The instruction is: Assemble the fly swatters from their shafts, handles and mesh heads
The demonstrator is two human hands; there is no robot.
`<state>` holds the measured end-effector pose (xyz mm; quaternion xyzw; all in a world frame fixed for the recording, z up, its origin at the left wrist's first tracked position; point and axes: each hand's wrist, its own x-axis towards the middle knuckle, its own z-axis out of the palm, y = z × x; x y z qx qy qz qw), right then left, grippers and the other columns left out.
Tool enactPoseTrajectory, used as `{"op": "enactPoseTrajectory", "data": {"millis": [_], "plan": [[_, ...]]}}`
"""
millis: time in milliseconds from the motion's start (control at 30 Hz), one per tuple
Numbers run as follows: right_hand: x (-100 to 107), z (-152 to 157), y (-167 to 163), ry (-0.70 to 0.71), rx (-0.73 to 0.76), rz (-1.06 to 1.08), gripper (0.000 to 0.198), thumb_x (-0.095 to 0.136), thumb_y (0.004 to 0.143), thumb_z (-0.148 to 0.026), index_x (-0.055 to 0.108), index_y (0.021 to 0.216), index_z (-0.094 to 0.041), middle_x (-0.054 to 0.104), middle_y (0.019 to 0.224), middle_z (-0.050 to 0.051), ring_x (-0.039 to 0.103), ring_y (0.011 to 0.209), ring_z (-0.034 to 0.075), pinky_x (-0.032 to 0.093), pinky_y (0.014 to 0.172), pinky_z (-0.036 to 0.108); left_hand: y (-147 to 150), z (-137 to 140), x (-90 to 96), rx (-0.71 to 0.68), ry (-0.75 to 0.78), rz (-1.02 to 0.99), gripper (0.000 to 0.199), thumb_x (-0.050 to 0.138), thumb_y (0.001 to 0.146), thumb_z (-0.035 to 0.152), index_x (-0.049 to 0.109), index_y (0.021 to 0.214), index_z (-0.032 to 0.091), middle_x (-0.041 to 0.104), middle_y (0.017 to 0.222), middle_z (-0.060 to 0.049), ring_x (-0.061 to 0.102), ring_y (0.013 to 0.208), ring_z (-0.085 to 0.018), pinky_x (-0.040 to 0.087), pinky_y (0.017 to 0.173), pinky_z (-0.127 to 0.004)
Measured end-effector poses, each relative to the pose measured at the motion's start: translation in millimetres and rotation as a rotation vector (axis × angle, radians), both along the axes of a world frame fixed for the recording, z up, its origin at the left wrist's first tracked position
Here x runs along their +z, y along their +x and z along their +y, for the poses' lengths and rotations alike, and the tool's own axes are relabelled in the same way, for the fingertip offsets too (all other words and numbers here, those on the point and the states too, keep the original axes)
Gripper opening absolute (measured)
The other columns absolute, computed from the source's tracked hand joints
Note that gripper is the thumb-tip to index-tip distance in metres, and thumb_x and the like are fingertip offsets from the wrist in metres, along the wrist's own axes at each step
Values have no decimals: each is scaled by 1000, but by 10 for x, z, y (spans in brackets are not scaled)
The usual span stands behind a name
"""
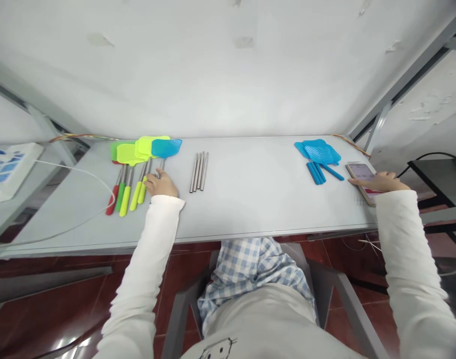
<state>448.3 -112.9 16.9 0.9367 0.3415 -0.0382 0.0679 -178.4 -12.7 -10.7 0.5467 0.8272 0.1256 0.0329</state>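
My left hand [162,184] is closed at the lower shaft of a blue fly swatter [166,148], hiding its handle. That swatter lies at the right end of a row of several others with yellow-green heads [127,153] and red, green and yellow handles [125,200]. Far to the right, my right hand [387,183] lies across a phone [363,172] with its screen lit. The thumb reaches the phone's left edge and the other fingers curl at its right side. Several metal tubes [199,172] lie side by side, right of my left hand.
Blue swatter heads [320,151] are stacked at the right, with several loose blue handles [316,173] below them. A white cable [89,172] loops over the grey table's [246,209] left part. Metal frame posts [381,122] stand at both ends, and a white wall closes the back.
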Motion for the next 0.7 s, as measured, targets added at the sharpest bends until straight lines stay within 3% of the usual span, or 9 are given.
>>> {"op": "enactPoseTrajectory", "data": {"millis": [133, 400, 533, 700], "plan": [[91, -76, -62, -35, -73, 127, 119, 51, 64, -85, 27, 147, -4, 28, 146, 32, 29, 135, 43, 30, 106, 55, 8, 9, -45, 1, 36, 8, 72, 44, 78, 10, 28, 148, 3, 31, 141, -30, 34, 130, -43, 35, 101, -57], [100, -162, -74, 80, -57, 203, 109, 61, 65, -75, 32, 146, -8, 29, 146, 31, 27, 137, 44, 28, 108, 54, -96, -126, -3, -2, 67, 7, 65, 44, 81, 18, 35, 145, 7, 26, 148, -28, 28, 135, -43, 26, 105, -61], [32, -190, -43, 157, -57, 207, 102, 59, 67, -74, 36, 143, -11, 29, 144, 32, 28, 136, 42, 30, 105, 51, -257, -209, 3, -5, 90, -32, 65, 41, 87, 29, 31, 147, 6, 22, 152, -27, 21, 139, -45, 19, 109, -61], [-69, -211, 1, 234, -31, 185, 95, 59, 65, -74, 41, 138, -16, 35, 139, 30, 32, 130, 43, 31, 98, 51, -432, -222, -46, -7, 88, -45, 64, 39, 89, 41, 35, 147, 14, 21, 156, -22, 19, 143, -43, 19, 111, -60]]}}
